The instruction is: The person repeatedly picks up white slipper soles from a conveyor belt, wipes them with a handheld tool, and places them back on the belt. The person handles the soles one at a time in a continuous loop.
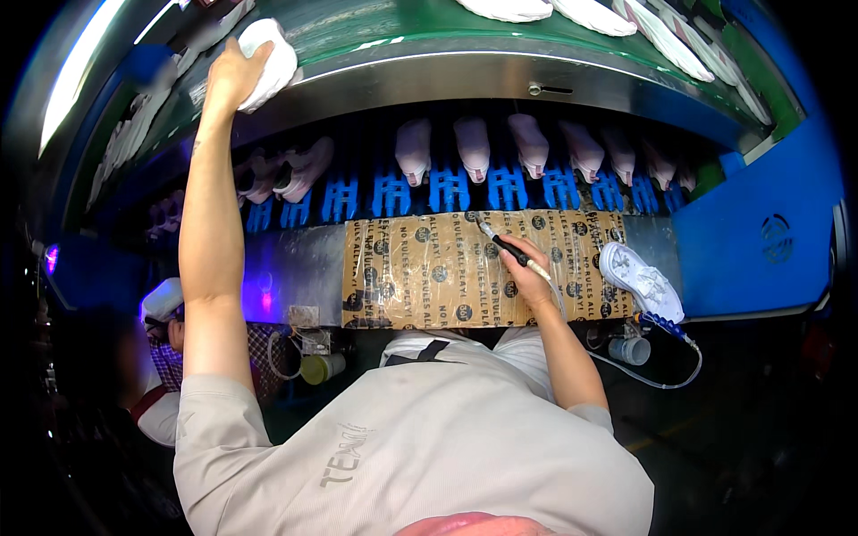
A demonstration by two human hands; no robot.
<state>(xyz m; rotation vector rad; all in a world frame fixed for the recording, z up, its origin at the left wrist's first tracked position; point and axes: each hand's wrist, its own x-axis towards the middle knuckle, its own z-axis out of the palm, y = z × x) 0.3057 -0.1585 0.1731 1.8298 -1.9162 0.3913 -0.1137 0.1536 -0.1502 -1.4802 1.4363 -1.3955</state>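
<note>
Stretched far forward to the upper left, my left hand (pixel 232 75) grips a rounded white shoe part (pixel 271 67) at the edge of the green conveyor belt (pixel 375 25). Whether it is a sole or a whole shoe I cannot tell. Over the cardboard sheet (pixel 402 268) my right hand (pixel 531 275) holds a slim black-and-white brush pen (pixel 513 246), its tip pointing forward and left. A thin clear hose runs from the pen down past my wrist. To the right of that hand, a white shoe (pixel 641 280) lies at the cardboard's right side.
Pale pink shoes (pixel 471 147) hang in a row on blue holders (pixel 449 189) beyond the cardboard. More white shoe parts (pixel 666 40) ride the belt. Below the bench edge are a cup (pixel 630 349) and a blue jointed hose (pixel 663 327). Another person (pixel 170 357) is at the left.
</note>
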